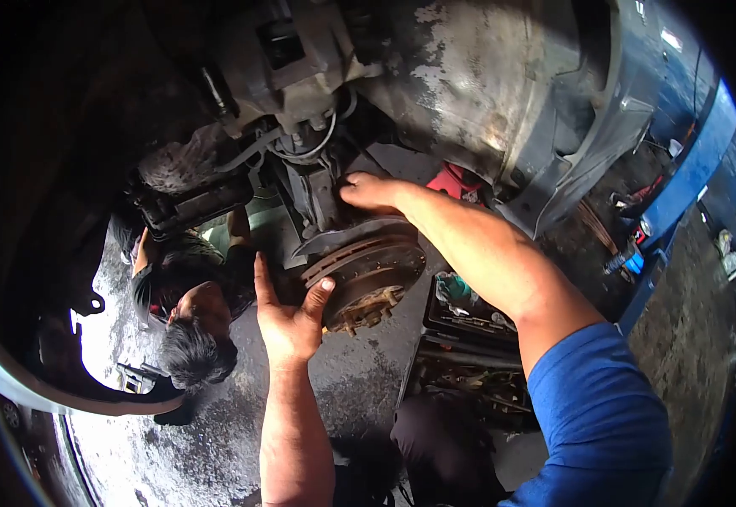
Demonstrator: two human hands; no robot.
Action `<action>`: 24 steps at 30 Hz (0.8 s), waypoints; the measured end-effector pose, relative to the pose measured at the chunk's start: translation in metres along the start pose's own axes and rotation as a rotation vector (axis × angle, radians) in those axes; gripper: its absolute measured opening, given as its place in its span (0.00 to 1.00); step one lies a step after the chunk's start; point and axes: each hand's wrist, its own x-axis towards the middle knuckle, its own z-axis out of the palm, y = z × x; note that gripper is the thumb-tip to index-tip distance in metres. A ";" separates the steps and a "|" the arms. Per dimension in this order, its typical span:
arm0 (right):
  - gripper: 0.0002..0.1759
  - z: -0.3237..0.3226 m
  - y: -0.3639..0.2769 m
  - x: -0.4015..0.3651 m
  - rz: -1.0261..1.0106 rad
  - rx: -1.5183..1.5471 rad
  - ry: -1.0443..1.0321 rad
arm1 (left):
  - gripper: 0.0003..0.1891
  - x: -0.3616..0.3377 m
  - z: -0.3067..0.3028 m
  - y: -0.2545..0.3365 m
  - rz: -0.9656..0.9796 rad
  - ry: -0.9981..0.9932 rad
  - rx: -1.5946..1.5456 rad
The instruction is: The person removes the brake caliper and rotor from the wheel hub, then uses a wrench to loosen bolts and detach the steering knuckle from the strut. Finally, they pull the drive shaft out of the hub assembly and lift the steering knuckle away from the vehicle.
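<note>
A brake disc (366, 275) with a rusty hub and wheel studs hangs in the wheel well. At its left edge is my left hand (290, 325), thumb and index finger spread, the thumb by the disc's rim. My right hand (370, 193) reaches over the disc to the upright metal strut part (316, 193) behind it; its fingers curl in against that part and their tips are hidden. A curved dust shield (351, 234) lies between my right hand and the disc. Above, a cable loops under the metal bracket (296, 84).
Another person (199, 338) is under the vehicle at the left, arms raised. An open tool case (469, 363) lies on the floor below right. A blue lift post (693, 160) stands at the right. The fender liner (461, 93) curves overhead.
</note>
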 end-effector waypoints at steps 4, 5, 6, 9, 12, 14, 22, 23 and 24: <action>0.36 0.005 0.019 0.020 -0.036 0.029 -0.104 | 0.54 0.006 -0.002 0.002 0.007 0.002 0.000; 0.35 0.008 0.017 0.020 -0.019 0.007 -0.054 | 0.55 0.006 -0.003 0.001 0.000 -0.005 -0.012; 0.33 0.010 0.015 0.019 -0.001 -0.014 -0.001 | 0.55 0.006 -0.003 0.000 -0.005 -0.015 -0.022; 0.32 -0.003 0.019 0.006 -0.202 0.130 -0.097 | 0.56 0.002 -0.002 -0.002 0.042 0.011 -0.025; 0.29 -0.002 0.018 0.004 -0.171 0.105 -0.075 | 0.56 0.001 -0.005 -0.001 0.008 0.001 -0.008; 0.26 -0.006 0.019 -0.005 -0.311 0.085 -0.055 | 0.56 0.003 -0.003 -0.001 0.045 -0.008 -0.004; 0.24 -0.027 -0.024 -0.025 -0.165 -0.311 -0.302 | 0.55 0.000 -0.010 -0.006 0.037 -0.031 0.053; 0.23 -0.028 -0.036 -0.031 -0.089 -0.443 -0.285 | 0.56 0.001 -0.016 -0.009 0.037 -0.032 0.220; 0.23 -0.014 -0.017 -0.021 -0.083 -0.426 -0.280 | 0.56 0.002 -0.020 -0.009 0.038 -0.036 0.390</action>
